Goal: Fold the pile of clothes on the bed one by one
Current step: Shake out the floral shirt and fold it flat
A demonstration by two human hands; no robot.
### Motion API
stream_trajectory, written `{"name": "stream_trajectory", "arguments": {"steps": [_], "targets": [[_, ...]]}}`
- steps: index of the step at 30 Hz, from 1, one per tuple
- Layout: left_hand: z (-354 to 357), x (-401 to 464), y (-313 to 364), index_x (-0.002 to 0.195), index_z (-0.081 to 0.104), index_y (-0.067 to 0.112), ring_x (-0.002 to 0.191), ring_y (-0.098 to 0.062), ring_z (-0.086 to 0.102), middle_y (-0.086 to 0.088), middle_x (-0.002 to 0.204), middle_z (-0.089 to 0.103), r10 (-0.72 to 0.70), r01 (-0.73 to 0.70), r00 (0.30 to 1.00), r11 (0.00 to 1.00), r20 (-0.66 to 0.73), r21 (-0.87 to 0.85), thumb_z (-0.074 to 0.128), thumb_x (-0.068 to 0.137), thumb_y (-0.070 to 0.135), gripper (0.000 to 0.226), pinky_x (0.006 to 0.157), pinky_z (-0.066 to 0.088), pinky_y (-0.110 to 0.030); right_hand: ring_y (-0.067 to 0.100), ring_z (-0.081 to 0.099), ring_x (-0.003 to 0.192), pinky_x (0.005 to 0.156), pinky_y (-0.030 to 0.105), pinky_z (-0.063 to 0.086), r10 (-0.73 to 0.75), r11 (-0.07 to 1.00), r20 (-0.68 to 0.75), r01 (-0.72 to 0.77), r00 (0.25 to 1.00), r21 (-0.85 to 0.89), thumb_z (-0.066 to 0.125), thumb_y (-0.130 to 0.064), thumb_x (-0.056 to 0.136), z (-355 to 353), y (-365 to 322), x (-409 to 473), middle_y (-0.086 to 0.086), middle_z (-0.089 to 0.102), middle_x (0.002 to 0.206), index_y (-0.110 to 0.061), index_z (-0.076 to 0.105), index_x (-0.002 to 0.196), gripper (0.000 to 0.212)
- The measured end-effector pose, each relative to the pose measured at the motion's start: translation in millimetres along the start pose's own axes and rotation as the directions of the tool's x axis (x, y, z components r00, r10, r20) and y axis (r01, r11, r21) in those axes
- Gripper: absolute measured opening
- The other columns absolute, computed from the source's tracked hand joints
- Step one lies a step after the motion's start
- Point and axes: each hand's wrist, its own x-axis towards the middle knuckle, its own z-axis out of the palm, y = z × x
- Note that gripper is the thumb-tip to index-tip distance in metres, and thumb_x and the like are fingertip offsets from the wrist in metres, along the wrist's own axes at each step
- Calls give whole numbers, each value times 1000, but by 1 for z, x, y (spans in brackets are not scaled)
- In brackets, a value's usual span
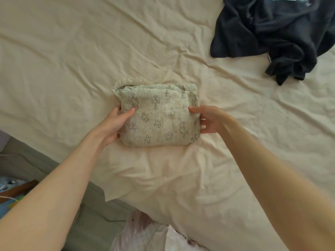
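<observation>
Bed: we see a cream sheet (72, 57) spread over almost the whole view, creased in long folds that run across it and bunch up near us.
Bundle: a folded pale green garment (159, 115), printed with crosses and small cat figures, lies flat on the sheet near the middle. A frilled edge shows at its far left corner.
Left hand: our left hand (116, 122) grips the bundle's left edge, thumb on top, the other fingers tucked beneath and out of sight.
Right hand: our right hand (210, 120) holds the right edge, thumb resting on the top layer, fingers curled against the side.
Pile: a dark navy garment (272, 33) lies crumpled at the far right, well apart from the bundle, with a light blue patch at its top.
Bed edge: a grey-green layer (36, 160) shows under the sheet at lower left.
Floor side: past it we see blurred blue and brown things (16, 187); we cannot tell what they are.
Near edge: pale pink and white cloth (145, 232) sits at the bottom.
</observation>
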Motion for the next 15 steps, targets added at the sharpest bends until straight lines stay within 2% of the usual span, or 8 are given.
{"name": "stream_trajectory", "arguments": {"steps": [2, 5, 8, 11, 15], "targets": [[-6, -6, 0, 140, 34, 24, 99, -13, 58, 9, 116, 57, -19, 21, 999, 999, 43, -49, 58, 92, 27, 54, 73, 48, -39, 21, 59, 88, 76, 39, 55, -17, 1000, -17, 17, 1000, 7, 66, -25, 88, 2, 1, -6, 2, 61, 97, -10, 59, 99, 20], [-10, -21, -2, 136, 37, 28, 97, -17, 59, 7, 112, 58, 8, -7, 1000, 998, 21, -57, 59, 91, 22, 51, 78, 49, -42, 20, 62, 92, 60, 37, 53, -74, 997, -11, 74, 997, 17, 66, -21, 88, 2, 7, -20, 1, 63, 102, -17, 60, 104, 18], [-6, -46, -7, 131, 41, 31, 94, -14, 62, 7, 108, 61, 76, -76, 997, 996, 0, -40, 60, 91, 27, 44, 72, 50, -39, 21, 62, 95, 65, 39, 53, -104, 994, 16, 104, 994, 25, 65, -17, 89, -2, 16, -44, 1, 63, 104, -18, 62, 104, 15], [-2, -83, -14, 126, 47, 32, 89, -11, 65, 5, 104, 65, 125, -126, 991, 992, -37, -25, 60, 89, 33, 39, 66, 51, -34, 22, 61, 100, 71, 44, 54, -162, 986, 22, 161, 987, 52, 63, -14, 90, -2, 34, -82, 2, 64, 108, -17, 63, 111, 22], [1, -141, -19, 114, 54, 35, 76, -5, 69, 4, 95, 69, 192, -192, 981, 981, -27, -20, 61, 88, 35, 27, 58, 51, -24, 21, 67, 97, 75, 40, 56, -383, 917, -86, 390, 920, 82, 62, -15, 91, 6, 71, -154, 6, 69, 110, -16, 62, 117, 26]]}}
